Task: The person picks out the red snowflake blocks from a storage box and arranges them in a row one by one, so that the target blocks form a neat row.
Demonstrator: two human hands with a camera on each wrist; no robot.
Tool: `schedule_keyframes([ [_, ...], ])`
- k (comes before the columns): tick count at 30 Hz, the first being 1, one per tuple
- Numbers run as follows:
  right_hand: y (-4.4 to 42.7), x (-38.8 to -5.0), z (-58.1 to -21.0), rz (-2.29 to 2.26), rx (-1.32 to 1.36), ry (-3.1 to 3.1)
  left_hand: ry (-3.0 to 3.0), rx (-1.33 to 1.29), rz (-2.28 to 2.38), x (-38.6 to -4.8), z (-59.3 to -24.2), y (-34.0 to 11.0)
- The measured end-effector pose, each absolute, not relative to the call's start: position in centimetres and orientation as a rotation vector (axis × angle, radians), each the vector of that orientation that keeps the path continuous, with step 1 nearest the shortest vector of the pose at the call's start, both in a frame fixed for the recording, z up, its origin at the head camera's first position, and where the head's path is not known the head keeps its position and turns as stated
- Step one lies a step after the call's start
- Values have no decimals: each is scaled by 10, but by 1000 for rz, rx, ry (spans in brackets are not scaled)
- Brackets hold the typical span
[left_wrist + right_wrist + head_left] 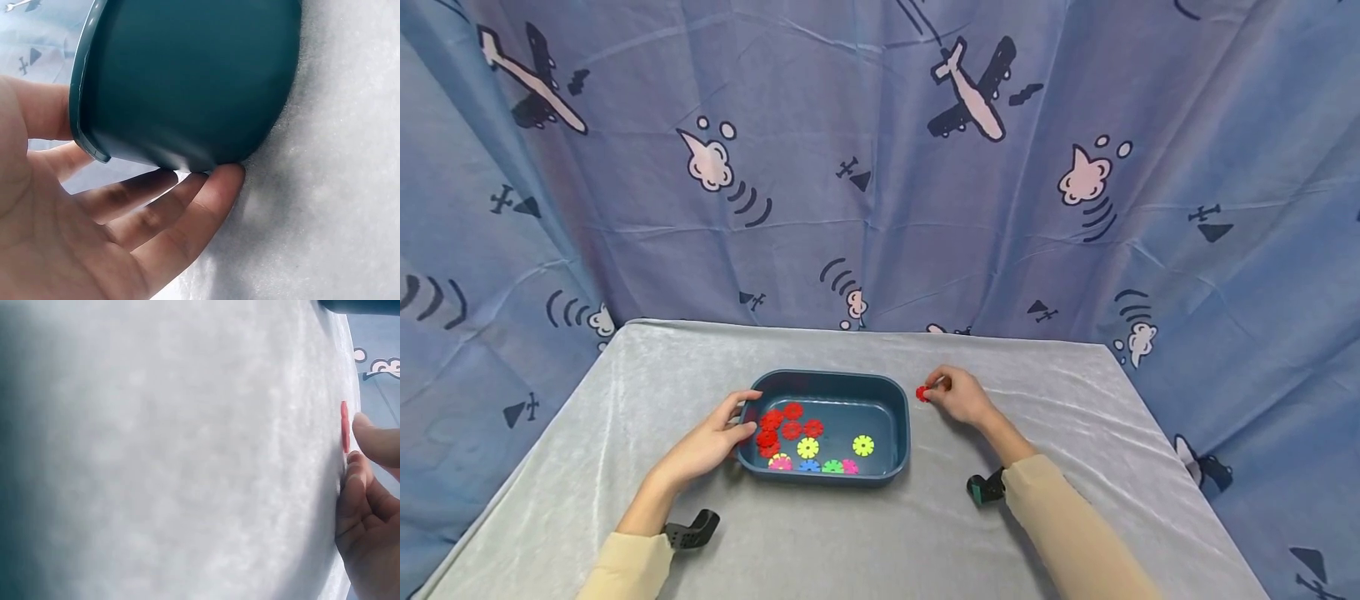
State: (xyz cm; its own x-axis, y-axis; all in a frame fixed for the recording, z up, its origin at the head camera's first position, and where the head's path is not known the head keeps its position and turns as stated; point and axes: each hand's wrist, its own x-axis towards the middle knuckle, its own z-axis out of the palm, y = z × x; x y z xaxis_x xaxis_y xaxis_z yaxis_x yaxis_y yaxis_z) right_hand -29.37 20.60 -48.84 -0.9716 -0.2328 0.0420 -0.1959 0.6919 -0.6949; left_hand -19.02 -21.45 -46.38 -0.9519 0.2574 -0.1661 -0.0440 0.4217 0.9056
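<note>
A dark teal plastic bin [827, 482] stands on the cloth, and my left hand [718, 433] holds its left end. In the left wrist view the fingers [219, 187] lie against the bin's outer wall. Inside lie several flower-shaped discs: red discs [792, 430] at the left, a yellow disc [863, 446] at the right, a blue disc [809, 466] and a green disc [832, 467] along the near wall. Right of the bin, my right hand [958, 396] is at a red disc [345, 427] lying flat on the cloth. Its thumb [375, 444] stands slightly off the disc, fingertips by the edge.
A pale grey cloth [925, 533] covers the table. Behind it hangs a blue curtain [880, 167] printed with planes. A black wrist device [692, 530] is on the left wrist, another wrist device [987, 487] on the right.
</note>
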Motion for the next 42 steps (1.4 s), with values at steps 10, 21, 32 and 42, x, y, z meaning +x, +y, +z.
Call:
schedule_keyframes([
  [10, 199, -285, -459, -1218, -425, 2854, 2417, 208, 1526, -189, -464, -215],
  [21, 160, -259, -412, -1253, -493, 2848, 2411, 227, 1510, -189, -461, -217],
  [32, 114, -239, -412, -1318, -641, 2795, 2399, 220, 1524, -191, -461, -217],
  [42, 80, -234, -433, -1303, -723, 2695, 2393, 198, 1532, -189, -462, -216],
])
